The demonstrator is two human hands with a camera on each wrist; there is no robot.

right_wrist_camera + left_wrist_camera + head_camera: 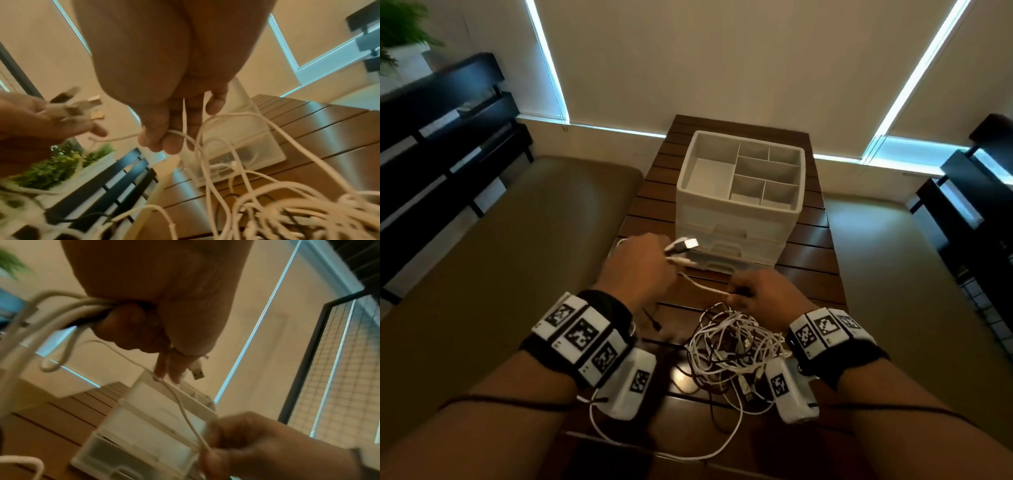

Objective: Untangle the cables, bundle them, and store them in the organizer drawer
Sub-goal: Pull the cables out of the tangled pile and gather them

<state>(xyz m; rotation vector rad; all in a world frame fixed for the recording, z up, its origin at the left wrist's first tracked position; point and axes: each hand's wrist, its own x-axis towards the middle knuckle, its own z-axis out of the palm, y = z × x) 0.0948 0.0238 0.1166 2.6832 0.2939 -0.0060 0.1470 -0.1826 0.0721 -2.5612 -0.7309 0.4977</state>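
My left hand [643,260] grips a bunch of white cables whose USB plugs [683,247] stick out toward the organizer; the left wrist view shows the cords [68,311] clamped in its fist [144,324]. One white cable [702,286] runs from that hand to my right hand [756,289], which pinches it between thumb and fingertips [164,141]. A tangle of white and dark cables [732,346] lies on the wooden table [808,253] between my wrists. The white organizer [739,192] stands behind, its drawers closed and its top tray empty.
Beige cushioned benches [517,246] flank the narrow table on both sides. Black slatted furniture [441,144] stands at far left and right. A loose white cable loop [664,448] trails toward the table's near edge.
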